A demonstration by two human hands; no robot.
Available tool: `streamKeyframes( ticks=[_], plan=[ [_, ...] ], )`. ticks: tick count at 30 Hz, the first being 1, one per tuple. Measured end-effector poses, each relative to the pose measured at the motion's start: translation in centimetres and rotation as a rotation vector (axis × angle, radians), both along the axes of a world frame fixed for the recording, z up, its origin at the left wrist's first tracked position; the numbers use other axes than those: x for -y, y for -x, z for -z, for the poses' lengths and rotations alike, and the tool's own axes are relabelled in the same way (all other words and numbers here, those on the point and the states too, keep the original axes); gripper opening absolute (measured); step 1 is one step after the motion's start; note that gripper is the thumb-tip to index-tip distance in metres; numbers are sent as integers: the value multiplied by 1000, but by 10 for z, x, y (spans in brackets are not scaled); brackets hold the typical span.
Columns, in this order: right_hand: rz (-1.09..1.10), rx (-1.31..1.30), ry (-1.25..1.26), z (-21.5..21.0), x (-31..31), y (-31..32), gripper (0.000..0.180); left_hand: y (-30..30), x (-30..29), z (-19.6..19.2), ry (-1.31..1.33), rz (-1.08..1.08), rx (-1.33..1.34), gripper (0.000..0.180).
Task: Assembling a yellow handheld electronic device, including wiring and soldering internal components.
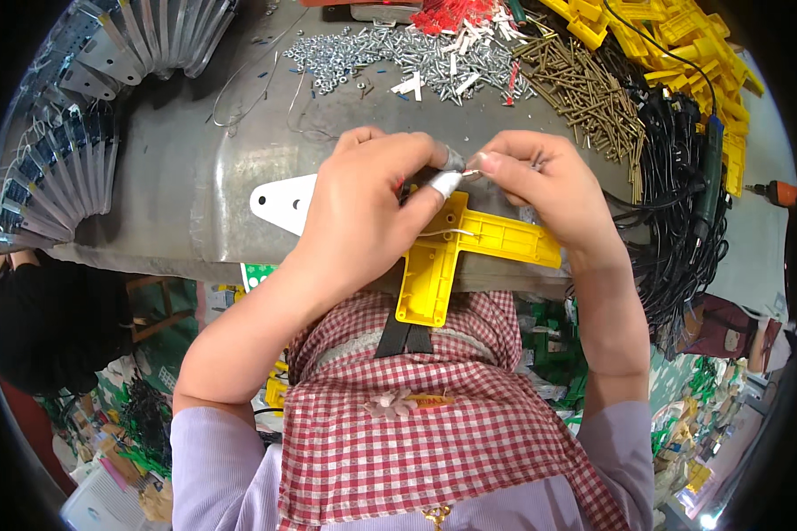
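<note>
My left hand [367, 190], with pale wraps on its thumb and index fingertips, is closed in a pinch at a thin wire end [471, 174]. Meeting it there, the closed thumb and index finger of my right hand [540, 181] pinch the same wire end. Something small and metallic shows by the right hand's curled fingers, too small to name. Below both hands lies a yellow T-shaped plastic housing [505, 237], hollow side up, with a pale wire [452, 232] across it. A white plate with holes [279, 203] sticks out from behind my left hand.
Loose nuts [332, 62], silver screws [416, 57] and brass-coloured screws [584, 93] are heaped at the back of the metal table [177, 177]. Black cables [669, 168] and yellow housings [682, 40] pile up at right. Fanned lit strips [71, 173] stand at left. A screwdriver [707, 177] hangs right.
</note>
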State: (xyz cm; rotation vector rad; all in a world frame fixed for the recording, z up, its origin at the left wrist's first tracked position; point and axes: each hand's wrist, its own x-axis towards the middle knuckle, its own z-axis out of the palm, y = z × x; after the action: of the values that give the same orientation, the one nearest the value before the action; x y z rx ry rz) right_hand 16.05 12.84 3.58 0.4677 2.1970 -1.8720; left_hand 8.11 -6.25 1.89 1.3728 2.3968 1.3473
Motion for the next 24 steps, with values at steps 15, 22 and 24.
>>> streamKeyframes(
  ticks=[15,22,24],
  plan=[
    [-170,-659,-791,7,11,-5,14,6,-6,-3,48,38,-255,18],
    [52,-419,-320,8,12,5,18,15,2,4,63,-55,56,12],
    [75,-359,-336,2,15,7,17,13,4,7,10,-91,247,11]
  ],
)
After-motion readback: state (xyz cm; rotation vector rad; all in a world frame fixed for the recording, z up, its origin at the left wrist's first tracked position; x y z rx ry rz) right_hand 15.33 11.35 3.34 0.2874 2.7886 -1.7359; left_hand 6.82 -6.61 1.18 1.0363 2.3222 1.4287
